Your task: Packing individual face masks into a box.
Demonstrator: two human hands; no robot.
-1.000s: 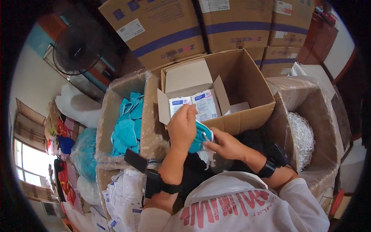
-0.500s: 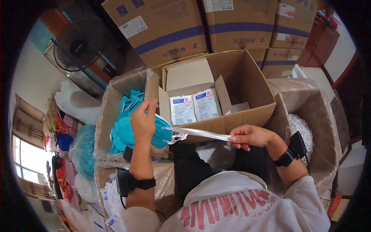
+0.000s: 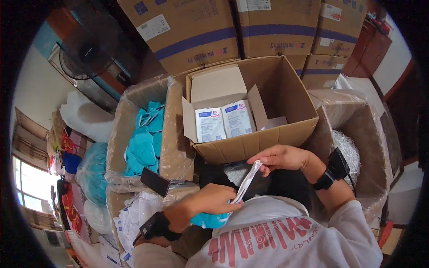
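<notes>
Your right hand point(image 3: 281, 157) pinches the white pouch point(image 3: 248, 181) mouth up over your lap, while your left hand point(image 3: 213, 199), closed on a teal folded item point(image 3: 209, 219), probably feeds it in.

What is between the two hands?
A white flat pouch stretches between the left hand and right hand in the head view; the left also holds something teal.

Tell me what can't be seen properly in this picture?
- Teal item, head view: mostly hidden under the left hand.
- White pouch: its inside is hidden; the right hand covers its top.
- Open cardboard box: the near wall hides its floor.
- Box of teal pieces: its depth is hidden.
</notes>
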